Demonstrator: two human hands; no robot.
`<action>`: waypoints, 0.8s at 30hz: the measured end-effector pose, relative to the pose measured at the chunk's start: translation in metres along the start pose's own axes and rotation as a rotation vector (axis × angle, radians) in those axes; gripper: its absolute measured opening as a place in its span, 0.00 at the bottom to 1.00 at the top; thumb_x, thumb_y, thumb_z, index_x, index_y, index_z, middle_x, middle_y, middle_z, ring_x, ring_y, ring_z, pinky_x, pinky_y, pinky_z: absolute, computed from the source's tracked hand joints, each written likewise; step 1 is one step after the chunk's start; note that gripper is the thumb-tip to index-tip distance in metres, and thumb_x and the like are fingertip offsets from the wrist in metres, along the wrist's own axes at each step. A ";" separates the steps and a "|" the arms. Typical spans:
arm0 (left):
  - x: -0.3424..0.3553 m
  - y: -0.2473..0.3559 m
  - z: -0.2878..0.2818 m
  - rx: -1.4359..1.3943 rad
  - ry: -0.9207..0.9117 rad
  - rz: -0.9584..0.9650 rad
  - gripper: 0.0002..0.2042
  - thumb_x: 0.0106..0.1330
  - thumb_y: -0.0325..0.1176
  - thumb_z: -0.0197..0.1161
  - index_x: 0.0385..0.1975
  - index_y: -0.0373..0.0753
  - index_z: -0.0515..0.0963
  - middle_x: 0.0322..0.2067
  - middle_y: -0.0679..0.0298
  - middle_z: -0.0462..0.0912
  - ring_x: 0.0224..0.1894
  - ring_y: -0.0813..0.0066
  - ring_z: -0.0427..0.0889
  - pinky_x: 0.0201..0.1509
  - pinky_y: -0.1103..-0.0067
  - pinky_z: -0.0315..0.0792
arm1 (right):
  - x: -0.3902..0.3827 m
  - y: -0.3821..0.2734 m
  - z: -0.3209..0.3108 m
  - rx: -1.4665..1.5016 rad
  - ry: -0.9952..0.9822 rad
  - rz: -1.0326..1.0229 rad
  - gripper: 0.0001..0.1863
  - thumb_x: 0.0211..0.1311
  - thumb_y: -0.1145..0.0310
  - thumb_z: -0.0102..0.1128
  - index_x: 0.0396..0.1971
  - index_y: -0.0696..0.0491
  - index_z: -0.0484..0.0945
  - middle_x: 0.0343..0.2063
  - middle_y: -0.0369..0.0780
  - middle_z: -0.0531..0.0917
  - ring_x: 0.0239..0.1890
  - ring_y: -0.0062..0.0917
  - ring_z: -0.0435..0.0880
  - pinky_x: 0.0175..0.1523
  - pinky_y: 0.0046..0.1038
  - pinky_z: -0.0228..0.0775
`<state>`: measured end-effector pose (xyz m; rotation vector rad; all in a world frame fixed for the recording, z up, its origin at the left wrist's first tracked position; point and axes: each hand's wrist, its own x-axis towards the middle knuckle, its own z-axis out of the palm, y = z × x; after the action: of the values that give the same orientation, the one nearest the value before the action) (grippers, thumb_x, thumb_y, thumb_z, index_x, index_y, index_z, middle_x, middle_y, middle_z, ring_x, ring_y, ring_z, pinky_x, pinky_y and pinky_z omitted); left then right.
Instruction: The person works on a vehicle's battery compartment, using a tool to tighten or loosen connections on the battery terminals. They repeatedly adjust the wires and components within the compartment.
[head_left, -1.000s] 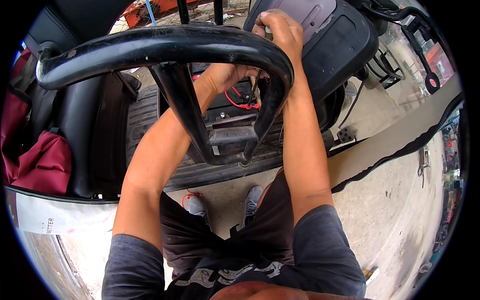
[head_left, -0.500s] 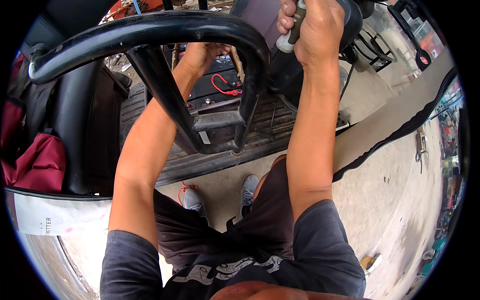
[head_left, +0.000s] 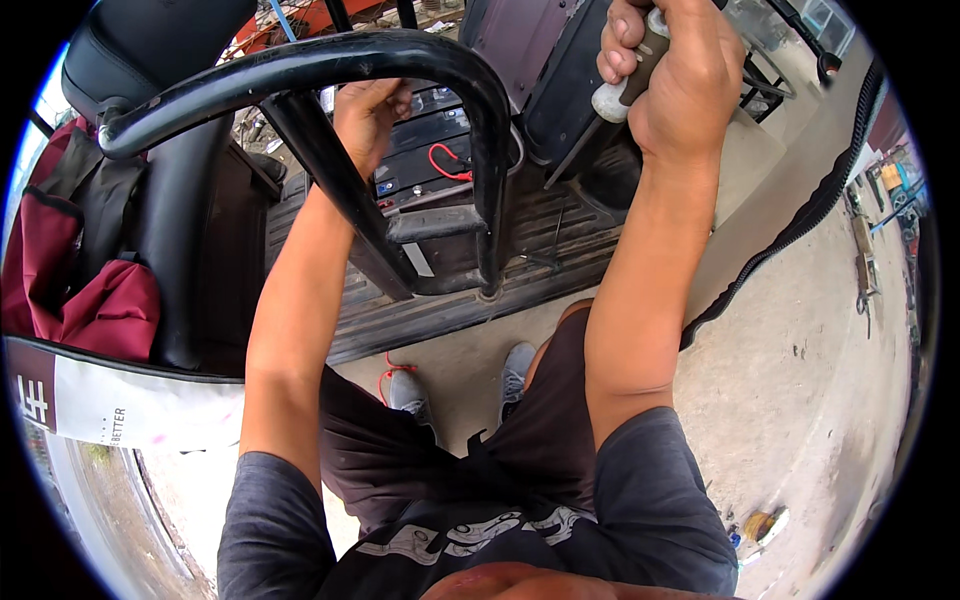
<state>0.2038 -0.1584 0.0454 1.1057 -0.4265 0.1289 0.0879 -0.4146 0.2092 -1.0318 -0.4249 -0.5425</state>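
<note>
My right hand (head_left: 670,75) is raised near the top of the view, fist shut on a tool with a grey-and-white handle (head_left: 625,75); its dark shaft (head_left: 580,150) points down toward a black battery (head_left: 435,150). My left hand (head_left: 368,115) reaches under a curved black tube bar (head_left: 300,65) and rests, fingers curled, at the battery's top near a red wire (head_left: 450,165). What the left fingers hold is hidden. The battery sits in an open compartment on a ribbed black vehicle floor (head_left: 520,270).
A black seat back (head_left: 175,200) stands at left with a maroon bag (head_left: 70,290) beside it. A dark lifted panel (head_left: 520,45) is behind the battery. My grey shoes (head_left: 515,370) stand on concrete ground (head_left: 800,380). A black ribbed hose (head_left: 800,220) runs along the right.
My right hand lifted off the bar area and rose with the tool toward the camera. The view tilted lower and closer; the left hand stayed at the battery.
</note>
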 end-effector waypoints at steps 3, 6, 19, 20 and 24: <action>-0.021 0.019 -0.020 0.146 0.007 0.044 0.08 0.72 0.33 0.61 0.37 0.34 0.79 0.26 0.64 0.74 0.29 0.75 0.68 0.36 0.77 0.64 | 0.000 0.011 -0.008 -0.096 0.027 -0.138 0.16 0.68 0.60 0.59 0.23 0.53 0.73 0.14 0.35 0.73 0.11 0.17 0.69 0.15 0.20 0.60; -0.053 0.049 -0.046 0.358 0.175 0.003 0.08 0.71 0.33 0.62 0.33 0.35 0.78 0.25 0.65 0.75 0.28 0.76 0.70 0.35 0.78 0.67 | 0.000 0.013 -0.014 -0.107 0.036 -0.099 0.15 0.68 0.60 0.59 0.23 0.53 0.73 0.14 0.34 0.73 0.11 0.16 0.69 0.15 0.20 0.60; -0.165 0.102 -0.130 0.525 0.344 -0.070 0.08 0.75 0.30 0.56 0.39 0.31 0.78 0.27 0.66 0.74 0.29 0.78 0.69 0.36 0.80 0.65 | -0.016 0.028 -0.009 -0.274 0.107 -0.028 0.14 0.68 0.57 0.59 0.27 0.50 0.72 0.15 0.32 0.72 0.13 0.16 0.69 0.17 0.20 0.60; -0.175 0.100 -0.135 0.539 0.361 -0.107 0.08 0.75 0.30 0.56 0.39 0.31 0.78 0.27 0.67 0.74 0.29 0.78 0.69 0.36 0.80 0.65 | -0.017 0.029 -0.007 -0.280 0.104 -0.014 0.14 0.68 0.57 0.59 0.27 0.50 0.72 0.16 0.32 0.72 0.13 0.16 0.69 0.17 0.20 0.60; -0.220 0.087 -0.153 0.580 0.428 -0.239 0.08 0.74 0.31 0.60 0.38 0.31 0.80 0.26 0.67 0.76 0.27 0.80 0.70 0.33 0.82 0.65 | -0.022 0.045 -0.017 -0.375 0.054 -0.066 0.14 0.69 0.56 0.59 0.28 0.50 0.72 0.16 0.31 0.72 0.14 0.15 0.69 0.18 0.20 0.60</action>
<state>0.0177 0.0402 -0.0265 1.6421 0.1452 0.2825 0.0991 -0.4071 0.1583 -1.3623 -0.3161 -0.7249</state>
